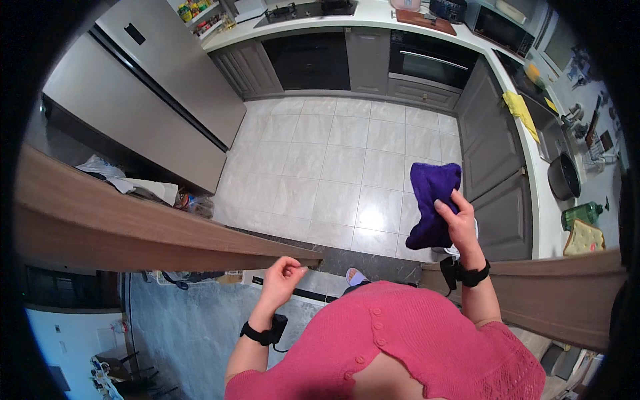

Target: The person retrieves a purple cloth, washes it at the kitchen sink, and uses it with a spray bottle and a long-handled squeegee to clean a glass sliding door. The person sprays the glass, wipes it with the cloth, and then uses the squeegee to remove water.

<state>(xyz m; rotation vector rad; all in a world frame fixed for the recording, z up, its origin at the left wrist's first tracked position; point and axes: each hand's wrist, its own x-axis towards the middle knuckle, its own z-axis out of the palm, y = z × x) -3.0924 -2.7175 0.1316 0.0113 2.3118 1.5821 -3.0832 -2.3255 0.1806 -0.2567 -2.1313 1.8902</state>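
My right hand (462, 227) grips a folded dark purple cloth (431, 200) between thumb and fingers. The cloth hangs above the tiled floor, left of the grey base cabinets, and partly covers a pale object low behind it. In front of the doorway's left wooden frame (175, 232), my left hand (281, 282) is held with its fingers curled in and nothing visible in them. Whether it touches the frame cannot be told. Both wrists wear black straps with small devices.
A dark threshold (365, 260) crosses the doorway before my foot. A refrigerator (165, 85) stands at left. Along the right counter are a yellow cloth (520, 112), a sink (547, 132), a dark pot (564, 177) and a green pump bottle (582, 216). An oven (432, 62) is built in ahead.
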